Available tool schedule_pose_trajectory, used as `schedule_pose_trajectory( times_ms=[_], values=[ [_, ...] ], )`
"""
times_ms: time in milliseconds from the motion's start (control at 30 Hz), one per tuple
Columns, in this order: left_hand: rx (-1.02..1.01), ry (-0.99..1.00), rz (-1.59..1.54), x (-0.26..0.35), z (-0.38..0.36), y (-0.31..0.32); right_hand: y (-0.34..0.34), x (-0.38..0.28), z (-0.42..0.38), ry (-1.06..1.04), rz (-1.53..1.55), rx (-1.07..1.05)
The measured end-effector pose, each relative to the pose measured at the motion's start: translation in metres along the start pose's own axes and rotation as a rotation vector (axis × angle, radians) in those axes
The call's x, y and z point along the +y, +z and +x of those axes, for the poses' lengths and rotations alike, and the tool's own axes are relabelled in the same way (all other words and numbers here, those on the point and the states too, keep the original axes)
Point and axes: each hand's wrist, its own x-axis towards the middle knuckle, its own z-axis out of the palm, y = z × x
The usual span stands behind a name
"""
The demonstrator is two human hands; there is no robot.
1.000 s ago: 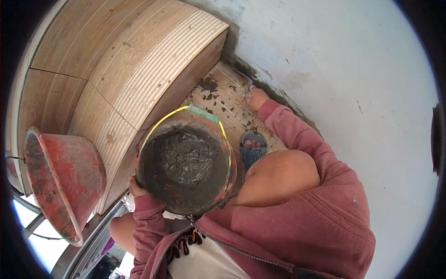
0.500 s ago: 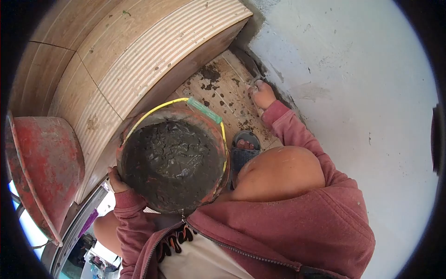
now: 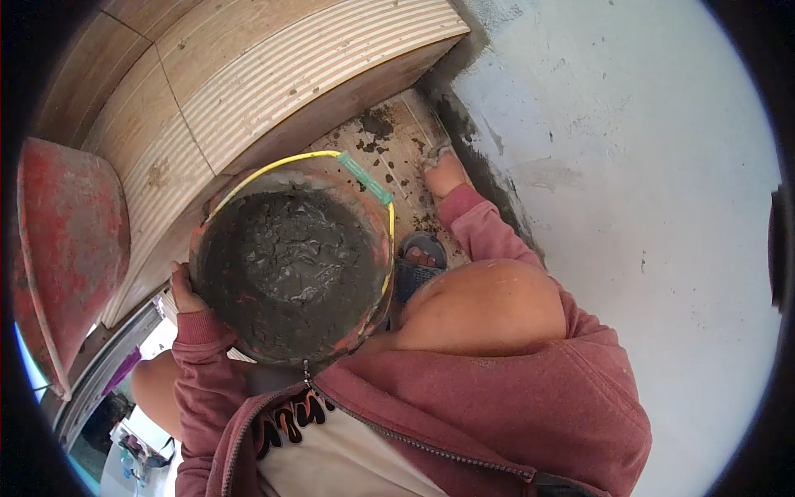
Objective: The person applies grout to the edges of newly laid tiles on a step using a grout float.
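A bucket (image 3: 377,236) of wet grey mortar (image 3: 302,248) stands in front of me, with its yellow wire handle (image 3: 281,161) and green grip (image 3: 364,176) tipped over the far side. My left hand (image 3: 189,290) holds the bucket's left side near the rim; some of its fingers are hidden behind it. Low at the foot of the wall, my right hand (image 3: 445,174) reaches down to the tiled floor (image 3: 406,124). Its fingers are curled around something greyish that I cannot make out. Dark mortar smears (image 3: 460,124) run along the wall base beside it.
A tiled step (image 3: 331,66) with a ribbed edge rises ahead on the left. Another red, mortar-stained bucket (image 3: 74,240) is at far left. The pale wall (image 3: 629,166) borders my right. Mortar splashes (image 3: 377,124) dot the floor near my sandalled foot (image 3: 421,255).
My view has turned slightly, and the bucket sits further left in it. My right hand has drawn a little away from the wall base. My left hand stays on the bucket.
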Motion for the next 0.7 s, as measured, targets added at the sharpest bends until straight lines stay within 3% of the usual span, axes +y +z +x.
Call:
schedule_pose_trajectory(
  times_ms=[167,300,500,567,633,700],
  values=[
    [0.006,0.003,-0.015,0.002,-0.003,0.006,0.008,0.003,-0.004,-0.028,0.136,0.203],
    [0.005,0.001,-0.031,0.003,-0.002,0.011,-0.007,0.004,-0.007,-0.066,0.041,0.171],
    [0.003,-0.003,-0.039,0.007,-0.004,0.013,-0.011,0.013,-0.014,-0.056,0.354,0.127],
    [-0.003,0.005,-0.041,0.010,-0.003,0.014,-0.011,0.004,-0.036,-0.164,0.131,0.287],
    [-0.009,0.005,-0.053,0.010,-0.003,0.015,-0.004,0.013,-0.033,-0.218,0.112,0.269],
    [-0.012,0.003,-0.062,0.009,-0.003,0.017,-0.001,0.010,-0.032,-0.144,-0.026,0.193]
  ],
)
